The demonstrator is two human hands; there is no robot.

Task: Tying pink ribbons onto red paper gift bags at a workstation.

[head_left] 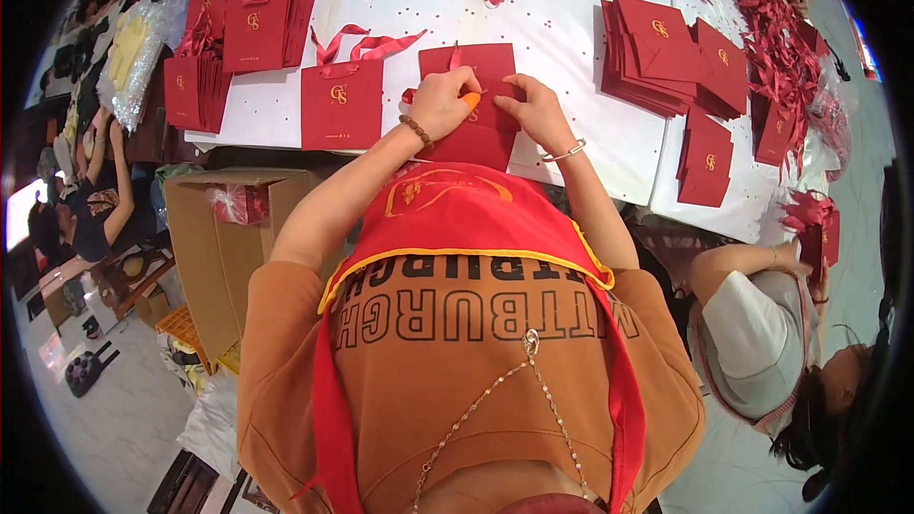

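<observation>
Head view, red envelope (486, 133) under both hands, left hand (443, 103), right hand (538, 112)

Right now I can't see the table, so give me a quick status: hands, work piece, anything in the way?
Left hand and right hand both pressing on red envelope. Ribbon strip lies just behind, apart. Nothing blocking.

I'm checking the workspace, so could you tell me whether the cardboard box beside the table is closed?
No, the cardboard box stands open at the table's left end, with a red wrapped package showing inside it.
</observation>
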